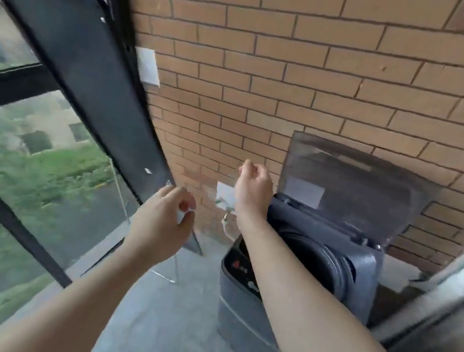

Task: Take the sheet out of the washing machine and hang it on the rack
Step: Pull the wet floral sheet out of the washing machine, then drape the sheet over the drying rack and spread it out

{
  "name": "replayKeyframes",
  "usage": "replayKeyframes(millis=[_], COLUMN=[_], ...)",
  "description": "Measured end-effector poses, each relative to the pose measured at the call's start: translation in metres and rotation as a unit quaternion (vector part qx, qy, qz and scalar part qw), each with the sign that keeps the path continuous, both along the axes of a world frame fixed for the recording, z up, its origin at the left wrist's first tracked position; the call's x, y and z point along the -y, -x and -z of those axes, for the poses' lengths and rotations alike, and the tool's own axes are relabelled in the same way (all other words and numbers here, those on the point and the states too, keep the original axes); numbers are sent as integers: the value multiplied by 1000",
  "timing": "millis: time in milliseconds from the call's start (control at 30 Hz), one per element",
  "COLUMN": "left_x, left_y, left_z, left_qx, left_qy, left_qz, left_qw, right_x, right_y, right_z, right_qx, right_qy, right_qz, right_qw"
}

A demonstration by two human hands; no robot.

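Observation:
A dark sheet (84, 69) hangs stretched flat on the left and slopes down toward the middle. Thin metal legs of the rack (175, 273) show below it. My left hand (162, 219) is at the sheet's lower edge with its fingers curled; a small white bit shows between them, and I cannot tell whether it grips anything. My right hand (254, 188) is raised in front of the brick wall, loosely curled with nothing in it. The dark grey top-loading washing machine (360, 273) stands at the right with its lid (355, 188) up. Its drum looks dark, with no cloth visible.
A brick wall (331, 70) closes the far side, with a white switch plate (149, 68). Black-framed windows (12, 88) run along the left. A metal-framed door or panel (447, 298) stands at the right edge. The grey concrete floor (173, 317) lies between the rack and the machine.

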State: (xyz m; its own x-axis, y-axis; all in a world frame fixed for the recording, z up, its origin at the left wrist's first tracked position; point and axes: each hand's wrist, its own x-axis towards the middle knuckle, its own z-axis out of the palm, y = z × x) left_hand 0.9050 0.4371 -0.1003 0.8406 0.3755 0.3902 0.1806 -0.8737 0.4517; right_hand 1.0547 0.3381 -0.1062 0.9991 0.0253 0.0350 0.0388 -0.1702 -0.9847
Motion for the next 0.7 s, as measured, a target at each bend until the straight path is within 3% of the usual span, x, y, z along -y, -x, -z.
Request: replayKeyframes(millis=[133, 267, 333, 567, 700], left_x=[64, 112, 130, 156, 153], left_y=[-95, -168, -198, -258, -259], left_z=[23, 42, 49, 67, 81], left_qx=[-79, -140, -158, -214, -228], left_qy=[16, 40, 43, 57, 116], left_qz=[73, 105, 116, 129, 79], left_qw=[994, 984, 980, 967, 963], right_x=[105, 177, 193, 227, 228], right_y=[-111, -217, -261, -337, -317], right_z=[11, 16, 13, 11, 16], right_qx=[74, 130, 129, 31, 35], right_qy=[193, 430, 496, 606, 531], right_qz=[71, 98, 69, -125, -221], right_qw=[976, 888, 856, 785, 817])
